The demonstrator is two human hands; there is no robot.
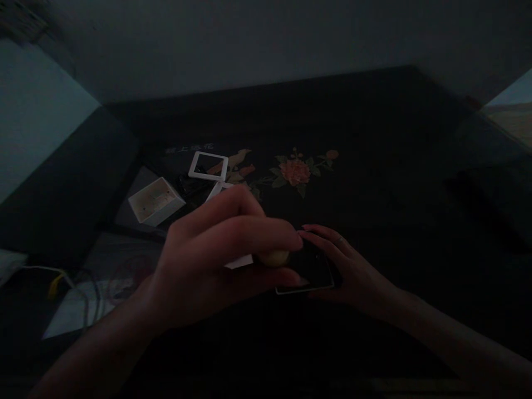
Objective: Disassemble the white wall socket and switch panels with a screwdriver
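Observation:
My left hand [216, 260] is closed, thumb and fingers wrapped round a yellowish rounded handle [274, 258]. Whatever lies below the handle is hidden by the hand. Under it is a dark square panel [316, 271] with a thin pale edge, flat on the dark table. My right hand [338, 260] curls along the panel's right side, gripping it with fingers at the far edge and thumb low on the near side. A white piece [240, 262] shows partly behind my left hand. The picture is very dim, so small details are lost.
An open white box [154, 202] and a white square frame [208, 166] stand at the left, with dark cords [189, 183] between them. Pale cables [75, 285] and a white sheet [68, 310] lie lower left. Painted flowers [295, 170] decorate the table [374, 166].

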